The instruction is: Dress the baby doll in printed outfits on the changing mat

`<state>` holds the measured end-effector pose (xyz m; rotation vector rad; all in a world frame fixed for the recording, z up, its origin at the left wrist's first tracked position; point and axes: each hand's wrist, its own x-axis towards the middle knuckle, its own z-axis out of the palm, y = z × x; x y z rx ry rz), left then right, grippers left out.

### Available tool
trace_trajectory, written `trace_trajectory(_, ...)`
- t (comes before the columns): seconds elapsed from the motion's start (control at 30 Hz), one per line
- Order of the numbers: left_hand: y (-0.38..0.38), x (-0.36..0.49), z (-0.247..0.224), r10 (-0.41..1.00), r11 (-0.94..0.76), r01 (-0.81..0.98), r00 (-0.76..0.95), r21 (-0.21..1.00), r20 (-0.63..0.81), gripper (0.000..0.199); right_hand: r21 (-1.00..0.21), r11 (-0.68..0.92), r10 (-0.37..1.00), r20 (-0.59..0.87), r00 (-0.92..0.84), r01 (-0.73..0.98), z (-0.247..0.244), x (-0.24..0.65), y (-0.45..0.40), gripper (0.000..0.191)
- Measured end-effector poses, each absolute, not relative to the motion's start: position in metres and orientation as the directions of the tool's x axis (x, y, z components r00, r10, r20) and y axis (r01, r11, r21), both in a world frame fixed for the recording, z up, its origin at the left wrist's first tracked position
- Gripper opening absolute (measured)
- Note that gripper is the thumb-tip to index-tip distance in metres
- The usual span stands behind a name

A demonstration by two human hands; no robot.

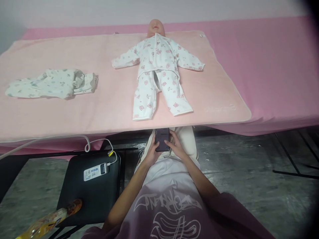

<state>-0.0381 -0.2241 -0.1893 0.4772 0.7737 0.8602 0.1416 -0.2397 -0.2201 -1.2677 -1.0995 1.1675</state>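
A dark smartphone rests low over my lap, below the table's front edge. My left hand is closed on its left side, thumb over the screen. From the right side my right hand grips the same phone, its thumb also on the screen. Beyond the phone, on the table, a baby doll lies on its back with its head at the far side. It wears a white patterned baby top with arms spread, and matching trousers.
A folded white patterned baby garment lies left on the pink blanket. The blanket covers part of the pink tablecloth. A black stool at left carries a white power bank with a cable. A drink bottle stands beside it.
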Motion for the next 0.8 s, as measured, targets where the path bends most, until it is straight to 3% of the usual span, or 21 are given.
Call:
trace_trajectory(0.27, -0.220, -0.032, -0.177, 0.829, 0.559, -0.569, 0.403, 0.603, -0.388, 0.073, -0.997, -0.031, 0.996, -0.036, 0.078, -0.065, -0.220, 0.146, -0.240, 0.058)
trace_trajectory(0.43, -0.219, -0.031, -0.180, 0.830, 0.557, -0.554, 0.396, 0.619, -0.392, 0.069, -0.993, -0.058, 0.997, -0.064, 0.053, -0.101, -0.218, 0.148, -0.242, 0.063)
trace_trajectory(0.8, -0.219, -0.030, -0.181, 0.823, 0.568, -0.524, 0.390, 0.634, -0.414, 0.077, -0.996, -0.038, 0.999, -0.038, 0.008, -0.079, -0.219, 0.154, -0.244, 0.072)
